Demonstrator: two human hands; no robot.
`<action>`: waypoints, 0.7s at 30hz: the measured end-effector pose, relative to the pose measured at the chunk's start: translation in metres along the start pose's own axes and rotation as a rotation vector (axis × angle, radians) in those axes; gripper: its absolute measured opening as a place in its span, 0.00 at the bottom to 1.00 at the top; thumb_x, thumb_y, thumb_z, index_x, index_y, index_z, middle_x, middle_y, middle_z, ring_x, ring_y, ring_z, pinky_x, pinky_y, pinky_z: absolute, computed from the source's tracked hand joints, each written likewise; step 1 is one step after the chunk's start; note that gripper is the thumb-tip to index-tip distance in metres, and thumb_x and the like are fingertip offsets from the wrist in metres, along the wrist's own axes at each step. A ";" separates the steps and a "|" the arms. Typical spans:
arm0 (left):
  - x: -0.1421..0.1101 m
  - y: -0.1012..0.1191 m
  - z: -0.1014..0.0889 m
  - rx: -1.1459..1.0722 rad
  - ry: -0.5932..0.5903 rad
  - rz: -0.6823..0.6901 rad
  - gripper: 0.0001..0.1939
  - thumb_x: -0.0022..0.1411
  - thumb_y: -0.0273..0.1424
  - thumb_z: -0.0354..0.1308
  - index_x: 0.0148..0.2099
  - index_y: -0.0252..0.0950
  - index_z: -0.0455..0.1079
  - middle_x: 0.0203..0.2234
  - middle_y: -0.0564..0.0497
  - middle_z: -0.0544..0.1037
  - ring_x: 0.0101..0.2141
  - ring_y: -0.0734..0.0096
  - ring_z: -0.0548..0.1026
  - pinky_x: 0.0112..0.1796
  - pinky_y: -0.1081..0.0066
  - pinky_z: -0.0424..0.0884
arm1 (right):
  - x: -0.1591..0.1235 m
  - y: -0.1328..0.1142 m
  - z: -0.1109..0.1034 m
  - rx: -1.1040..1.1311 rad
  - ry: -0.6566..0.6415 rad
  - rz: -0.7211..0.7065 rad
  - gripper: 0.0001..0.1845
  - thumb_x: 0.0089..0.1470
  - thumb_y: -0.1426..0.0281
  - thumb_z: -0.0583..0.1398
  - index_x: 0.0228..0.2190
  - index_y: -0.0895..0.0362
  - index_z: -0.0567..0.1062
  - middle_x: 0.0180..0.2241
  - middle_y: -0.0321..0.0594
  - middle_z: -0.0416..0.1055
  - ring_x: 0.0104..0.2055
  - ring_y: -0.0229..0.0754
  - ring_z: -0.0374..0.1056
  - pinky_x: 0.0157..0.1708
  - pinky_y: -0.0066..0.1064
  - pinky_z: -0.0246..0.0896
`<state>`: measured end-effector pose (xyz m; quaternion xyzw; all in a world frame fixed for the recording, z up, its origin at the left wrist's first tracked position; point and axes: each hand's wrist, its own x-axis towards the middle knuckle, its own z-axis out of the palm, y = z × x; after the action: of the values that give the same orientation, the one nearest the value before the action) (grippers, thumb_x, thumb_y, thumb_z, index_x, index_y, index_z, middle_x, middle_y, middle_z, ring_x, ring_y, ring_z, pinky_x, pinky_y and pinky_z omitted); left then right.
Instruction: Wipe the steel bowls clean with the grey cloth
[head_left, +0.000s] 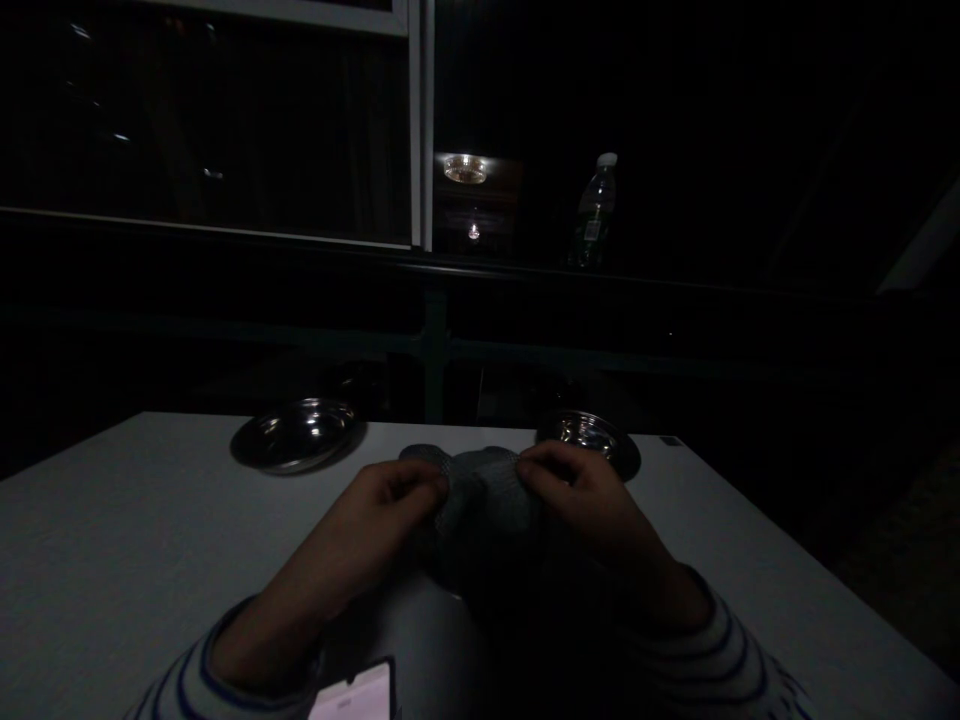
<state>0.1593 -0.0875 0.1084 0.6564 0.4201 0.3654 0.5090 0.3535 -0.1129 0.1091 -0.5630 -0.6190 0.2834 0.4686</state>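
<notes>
A grey mesh cloth (484,490) hangs between my two hands over the middle of the white table. My left hand (375,525) pinches its left side between thumb and fingers. On the other side, my right hand (592,505) grips the upper right edge in the same way. The cloth's lower part falls into deep shadow, so its full shape and whatever lies beneath it cannot be made out.
Towards the table's (112,530) far edge stand a shiny metal bowl (296,435) on the left and another metal bowl (585,432) behind my right hand. A lit phone (356,695) lies at the near edge. Beyond, a clear bottle (598,212) stands before dark glass.
</notes>
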 end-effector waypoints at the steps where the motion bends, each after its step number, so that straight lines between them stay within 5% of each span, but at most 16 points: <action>1: 0.001 0.002 -0.006 -0.032 0.025 -0.003 0.10 0.54 0.35 0.54 0.32 0.34 0.73 0.23 0.54 0.74 0.28 0.71 0.72 0.31 0.73 0.66 | 0.003 0.004 -0.005 0.014 0.030 -0.010 0.09 0.46 0.66 0.57 0.26 0.59 0.74 0.27 0.37 0.72 0.32 0.38 0.68 0.31 0.27 0.60; 7: 0.013 0.002 -0.033 -0.237 0.270 -0.026 0.12 0.49 0.34 0.60 0.36 0.33 0.71 0.26 0.52 0.76 0.29 0.73 0.72 0.31 0.74 0.67 | 0.014 0.017 -0.033 0.175 0.213 0.019 0.18 0.45 0.63 0.60 0.39 0.56 0.71 0.31 0.38 0.73 0.32 0.37 0.68 0.30 0.27 0.60; 11: 0.017 -0.001 -0.045 -0.225 0.462 0.055 0.21 0.44 0.34 0.64 0.42 0.34 0.69 0.29 0.52 0.76 0.30 0.72 0.73 0.31 0.73 0.68 | 0.016 0.022 -0.050 0.113 0.280 -0.006 0.17 0.45 0.62 0.60 0.37 0.56 0.75 0.36 0.41 0.73 0.37 0.40 0.68 0.36 0.31 0.61; 21: 0.013 0.003 -0.055 0.316 0.433 0.115 0.16 0.46 0.40 0.61 0.37 0.38 0.75 0.35 0.50 0.78 0.39 0.62 0.73 0.45 0.67 0.64 | 0.017 0.026 -0.066 -0.146 0.192 -0.045 0.16 0.47 0.66 0.58 0.39 0.60 0.74 0.37 0.43 0.73 0.38 0.42 0.69 0.39 0.35 0.62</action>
<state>0.1146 -0.0559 0.1237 0.6570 0.5330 0.4555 0.2772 0.4251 -0.1029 0.1173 -0.6063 -0.6025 0.1718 0.4897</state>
